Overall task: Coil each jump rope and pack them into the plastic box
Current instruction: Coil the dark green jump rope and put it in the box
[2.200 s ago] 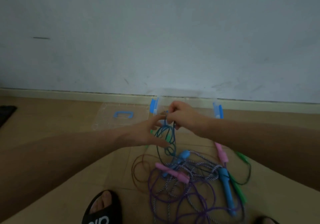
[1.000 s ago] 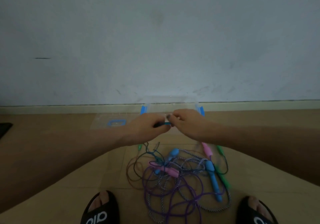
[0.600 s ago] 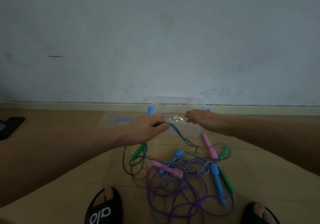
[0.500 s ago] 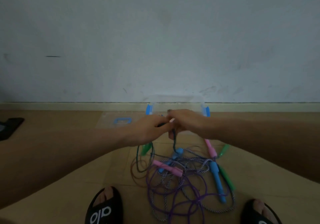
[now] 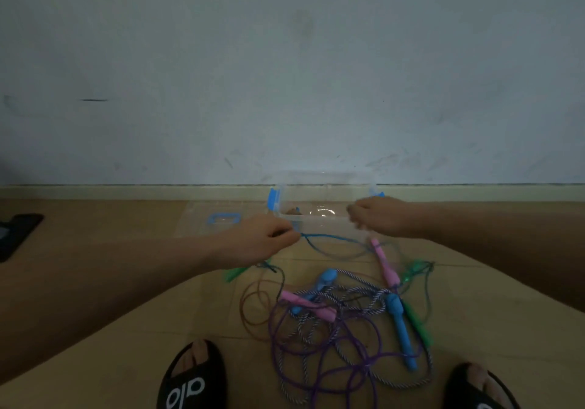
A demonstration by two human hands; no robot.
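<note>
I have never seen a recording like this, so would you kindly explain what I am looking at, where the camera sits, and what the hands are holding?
There is no machine here: a person works with two bare hands. The single camera is worn on the head and looks forward and down, so both forearms reach into the picture from below.

The left hand pinches a thin teal rope, which runs across to the right hand; motion blur hides the right hand's hold on it.

Just beyond the hands stands a clear plastic box with blue latches, and its lid lies flat on the left of the box.

On the tiled floor nearer the person lies a tangled pile of jump ropes with pink, blue and green handles. At the bottom edge are two black sandals.
</note>
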